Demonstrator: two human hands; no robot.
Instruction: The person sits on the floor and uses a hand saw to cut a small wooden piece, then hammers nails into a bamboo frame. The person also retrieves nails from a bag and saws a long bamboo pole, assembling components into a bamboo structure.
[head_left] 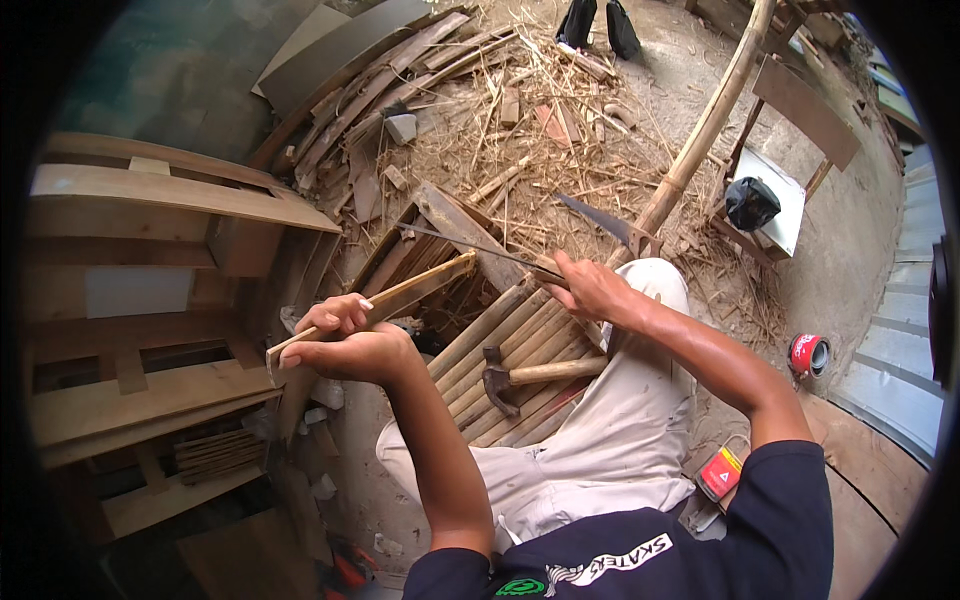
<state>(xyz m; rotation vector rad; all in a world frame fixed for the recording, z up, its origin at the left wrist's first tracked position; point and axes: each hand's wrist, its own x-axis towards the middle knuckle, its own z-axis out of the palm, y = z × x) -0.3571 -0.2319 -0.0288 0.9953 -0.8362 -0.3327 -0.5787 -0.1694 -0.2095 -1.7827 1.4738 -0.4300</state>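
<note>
My left hand (345, 335) is closed around a flat strip of bamboo or wood (415, 288), which slants up to the right with its far end near a plank. My right hand (590, 290) grips the handle of a long, thin-bladed knife (465, 242). Its dark blade points left, seen nearly edge-on, above the strip and apart from it. Below the hands, a claw hammer (540, 375) with a wooden handle lies on a bamboo-slat bench (490, 345), its handle end against my leg. A handsaw (600, 222) rests beyond my right knee.
Wooden cabinet frames (150, 390) stand at the left. Shavings and offcuts (540, 130) litter the ground ahead, beside stacked boards (380, 70). A long pole (710, 120) slants at the right, near a chair holding a black bag (750, 204). A red can (808, 355) sits at the right.
</note>
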